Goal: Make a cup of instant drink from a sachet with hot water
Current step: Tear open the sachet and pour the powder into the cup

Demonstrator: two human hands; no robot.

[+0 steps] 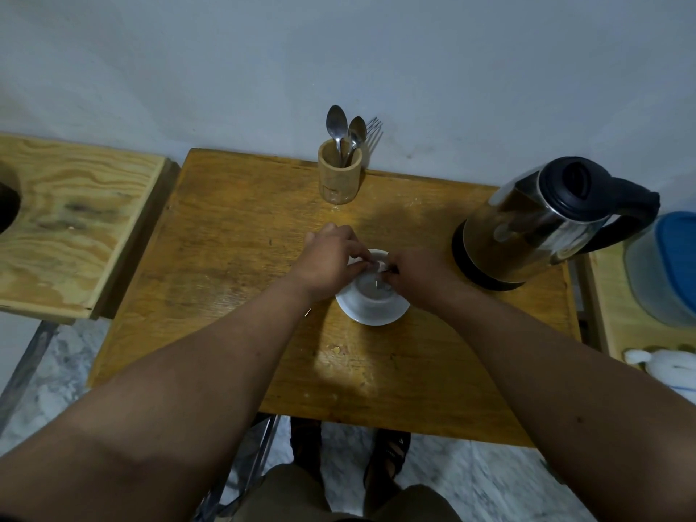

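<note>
We noted both hands meeting directly above the white cup, which sat on a white saucer near the middle of the wooden surface: the left hand and the right hand each had fingertips closed in a pinch on opposite ends of a small pale sachet held over the cup's mouth. Beyond the cup, against the wall, stood a wooden holder with spoons and a fork; right of the cup stood a steel kettle with a black handle, and farther right a blue-lidded container.
</note>
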